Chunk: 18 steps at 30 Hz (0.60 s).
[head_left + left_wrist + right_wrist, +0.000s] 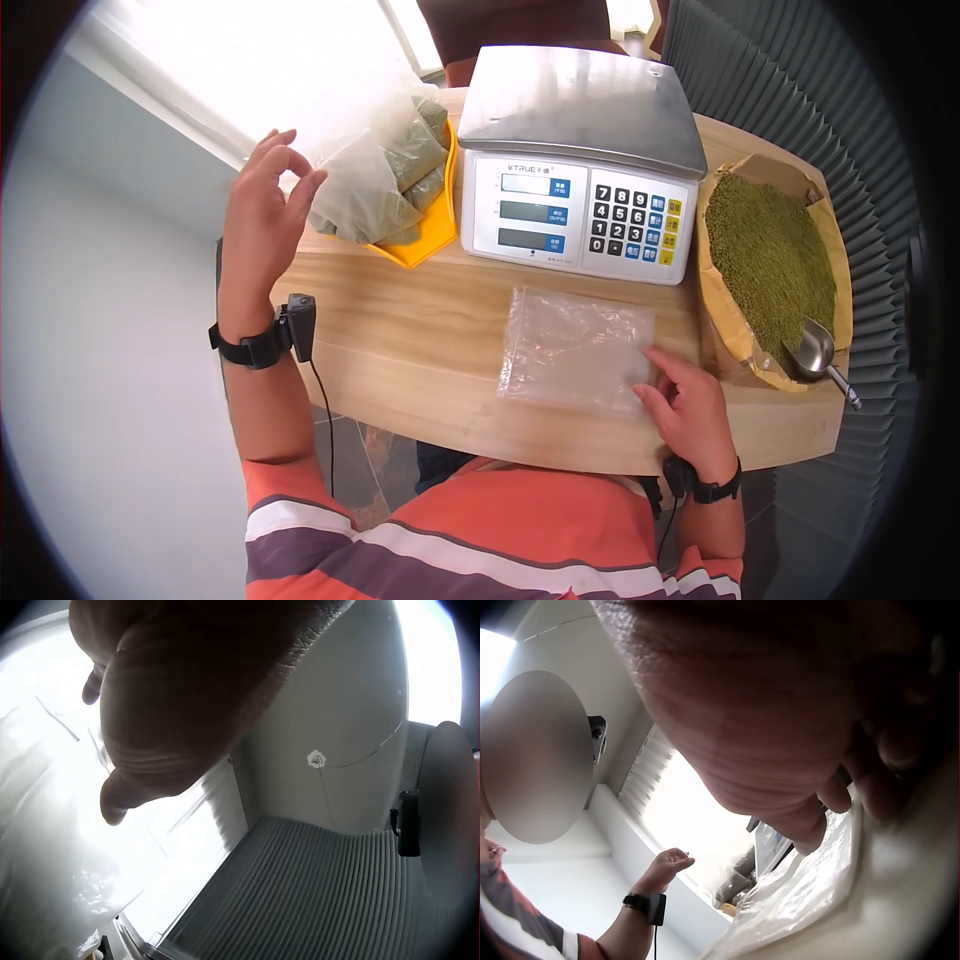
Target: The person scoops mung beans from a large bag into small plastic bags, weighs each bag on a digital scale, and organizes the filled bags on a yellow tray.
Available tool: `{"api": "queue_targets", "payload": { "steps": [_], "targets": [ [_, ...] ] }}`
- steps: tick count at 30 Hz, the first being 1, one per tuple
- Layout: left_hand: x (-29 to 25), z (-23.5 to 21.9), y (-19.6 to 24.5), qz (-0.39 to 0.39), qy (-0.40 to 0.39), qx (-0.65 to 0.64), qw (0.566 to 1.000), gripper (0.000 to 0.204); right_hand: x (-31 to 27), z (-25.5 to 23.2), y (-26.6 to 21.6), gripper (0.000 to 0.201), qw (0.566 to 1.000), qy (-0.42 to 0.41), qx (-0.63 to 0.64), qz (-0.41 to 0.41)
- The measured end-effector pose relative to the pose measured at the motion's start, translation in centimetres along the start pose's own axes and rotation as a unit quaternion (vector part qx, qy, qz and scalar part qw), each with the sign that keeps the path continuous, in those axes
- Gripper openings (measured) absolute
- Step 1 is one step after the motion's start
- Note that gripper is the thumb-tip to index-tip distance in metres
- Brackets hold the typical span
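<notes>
glossy plastic bag, smooth wood tabletop, shiny metal scale pan

Head view: we cannot read the displays of the scale, upper centre; grains hide the tip of the scoop, lower right; the top edge crops the chair. Wrist views: the upper edge crops the left hand and the right hand, whose fingers we partly lose in shadow; the lower edge crops the clear bag.

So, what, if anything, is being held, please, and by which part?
Nothing visibly: the left hand is raised, the right hand at the edge of the clear bag.
</notes>
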<state>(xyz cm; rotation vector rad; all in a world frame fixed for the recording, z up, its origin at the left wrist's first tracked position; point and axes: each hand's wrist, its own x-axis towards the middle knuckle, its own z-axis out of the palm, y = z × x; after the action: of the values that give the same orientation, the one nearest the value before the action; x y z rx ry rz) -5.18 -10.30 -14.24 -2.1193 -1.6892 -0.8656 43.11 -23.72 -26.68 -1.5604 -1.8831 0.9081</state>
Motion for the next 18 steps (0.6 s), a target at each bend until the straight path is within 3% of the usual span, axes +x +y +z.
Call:
{"api": "queue_targets", "payload": {
  "steps": [2, 5, 9, 11, 15, 18],
  "targets": [
    [0.1, -0.5, 0.7, -0.078, -0.048, -0.105, 0.990, 0.020, 0.0, -0.1, 0.1, 0.047, 1.000, 0.001, -0.007, -0.006],
    [1.0, -1.8, 2.0, -0.103, -0.052, -0.164, 0.980, 0.020, 0.0, -0.1, -0.1, 0.047, 1.000, 0.001, -0.006, -0.010],
    [2.0, -3.6, 5.8, -0.092, -0.043, -0.197, 0.975, 0.019, 0.1, -0.4, -0.4, 0.044, 1.000, 0.006, -0.004, -0.008],
    [2.4, -4.3, 7.9, -0.042, -0.035, -0.212, 0.976, 0.018, 0.2, -0.8, -0.8, 0.042, 1.000, 0.014, 0.001, -0.004],
    [2.9, -4.9, 13.5, -0.026, -0.006, -0.302, 0.953, 0.019, 0.9, -1.1, -2.0, 0.041, 0.992, -0.012, 0.128, -0.018],
    [2.5, -5.7, 18.1, -0.062, -0.025, -0.351, 0.934, 0.015, 1.4, 0.2, -2.1, 0.061, 0.933, -0.098, 0.347, -0.006]
  ]
}}
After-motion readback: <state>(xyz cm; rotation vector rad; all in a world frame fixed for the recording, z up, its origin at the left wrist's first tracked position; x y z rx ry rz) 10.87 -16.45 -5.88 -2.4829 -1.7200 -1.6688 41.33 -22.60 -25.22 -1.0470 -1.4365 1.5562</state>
